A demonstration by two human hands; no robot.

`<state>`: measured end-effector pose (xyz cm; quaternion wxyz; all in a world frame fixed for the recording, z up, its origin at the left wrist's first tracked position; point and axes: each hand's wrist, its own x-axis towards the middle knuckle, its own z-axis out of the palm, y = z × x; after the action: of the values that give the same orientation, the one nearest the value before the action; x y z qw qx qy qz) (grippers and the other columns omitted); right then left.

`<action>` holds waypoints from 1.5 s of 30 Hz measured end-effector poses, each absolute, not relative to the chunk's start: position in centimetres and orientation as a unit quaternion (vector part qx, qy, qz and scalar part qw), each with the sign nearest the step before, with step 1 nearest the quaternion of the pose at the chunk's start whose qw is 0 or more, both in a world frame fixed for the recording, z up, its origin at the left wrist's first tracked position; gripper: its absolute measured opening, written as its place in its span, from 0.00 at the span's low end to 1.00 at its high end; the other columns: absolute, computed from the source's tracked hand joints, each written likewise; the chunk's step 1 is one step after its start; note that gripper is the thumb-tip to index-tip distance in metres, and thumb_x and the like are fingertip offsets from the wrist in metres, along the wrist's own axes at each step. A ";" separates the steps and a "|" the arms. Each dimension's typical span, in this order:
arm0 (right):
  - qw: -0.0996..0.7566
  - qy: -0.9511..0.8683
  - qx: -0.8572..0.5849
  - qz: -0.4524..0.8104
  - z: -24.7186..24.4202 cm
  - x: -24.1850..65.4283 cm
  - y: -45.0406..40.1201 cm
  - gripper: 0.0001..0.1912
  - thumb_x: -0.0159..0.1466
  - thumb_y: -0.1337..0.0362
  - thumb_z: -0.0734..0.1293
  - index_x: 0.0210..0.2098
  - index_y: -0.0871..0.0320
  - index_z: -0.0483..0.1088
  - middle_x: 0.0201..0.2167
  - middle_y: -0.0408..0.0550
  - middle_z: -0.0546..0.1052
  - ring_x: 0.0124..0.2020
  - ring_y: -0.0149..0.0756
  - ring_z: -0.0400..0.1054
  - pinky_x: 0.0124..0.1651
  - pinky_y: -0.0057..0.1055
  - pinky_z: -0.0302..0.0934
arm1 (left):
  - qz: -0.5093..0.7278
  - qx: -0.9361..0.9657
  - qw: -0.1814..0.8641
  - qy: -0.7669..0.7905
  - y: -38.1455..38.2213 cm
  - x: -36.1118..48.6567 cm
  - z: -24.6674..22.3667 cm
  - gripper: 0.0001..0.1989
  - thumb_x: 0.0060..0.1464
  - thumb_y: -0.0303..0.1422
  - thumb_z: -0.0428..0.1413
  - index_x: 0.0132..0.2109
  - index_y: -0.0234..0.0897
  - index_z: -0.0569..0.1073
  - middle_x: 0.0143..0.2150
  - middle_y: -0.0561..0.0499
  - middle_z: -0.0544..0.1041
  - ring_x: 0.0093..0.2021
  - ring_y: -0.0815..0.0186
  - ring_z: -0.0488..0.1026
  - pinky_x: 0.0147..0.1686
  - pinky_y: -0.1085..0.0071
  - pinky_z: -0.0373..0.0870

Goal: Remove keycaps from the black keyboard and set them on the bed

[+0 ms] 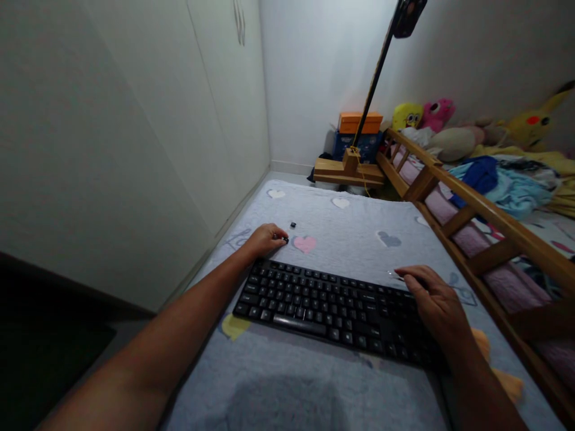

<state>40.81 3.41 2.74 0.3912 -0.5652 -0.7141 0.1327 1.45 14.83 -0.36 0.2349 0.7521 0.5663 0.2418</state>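
A black keyboard (309, 302) lies slightly slanted across the cloth-covered surface. Beyond its far left corner, my left hand (265, 240) is closed, with a small black keycap (286, 239) pinched at the fingertips. Another loose black keycap (293, 225) rests on the cloth just past those fingers. Over the keyboard's right end is my right hand (433, 299), fingers closed round a slim tool with a shiny metal tip (395, 275). The tip points left, near the keyboard's far edge; the rest of the tool is hidden in the hand.
The pale cloth (287, 377) has printed hearts. An orange cloth (507, 383) lies by my right forearm. A wooden bed rail (494, 215) borders the right side, a white wardrobe (179, 120) the left. At the back, a pole (375, 78) rises from a wooden base (348, 170).
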 end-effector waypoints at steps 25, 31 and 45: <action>0.213 -0.803 -0.481 0.278 3.6 23.2 13.7 0.10 0.57 0.70 0.65 0.35 0.58 0.78 0.29 0.44 0.77 0.29 0.31 0.67 0.34 0.26 0.58 | 0.319 0.691 0.379 0.527 14.4 1.3 -0.2 0.16 0.42 0.39 0.59 0.38 0.35 0.81 0.32 0.48 0.80 0.30 0.65 0.71 0.34 0.68 0.66; 0.210 -0.805 -0.495 0.249 2.1 21.1 14.3 0.10 0.56 0.67 0.71 0.38 0.56 0.77 0.31 0.44 0.77 0.32 0.30 0.68 0.36 0.25 0.58 | 0.339 0.684 0.420 0.492 14.3 2.1 -0.1 0.17 0.42 0.40 0.60 0.38 0.34 0.81 0.34 0.46 0.80 0.33 0.65 0.72 0.35 0.68 0.67; 0.184 -0.783 -0.564 0.188 1.5 21.4 18.3 0.07 0.57 0.68 0.69 0.35 0.57 0.77 0.33 0.46 0.80 0.35 0.34 0.72 0.37 0.26 0.60 | 0.351 0.663 0.335 0.570 15.1 0.6 -1.6 0.18 0.42 0.38 0.59 0.42 0.34 0.79 0.35 0.47 0.79 0.34 0.63 0.72 0.39 0.64 0.69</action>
<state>21.38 18.33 1.49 0.1842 -0.5641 -0.7826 0.1879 0.64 15.12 -1.64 0.3347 0.6629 0.5705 0.3508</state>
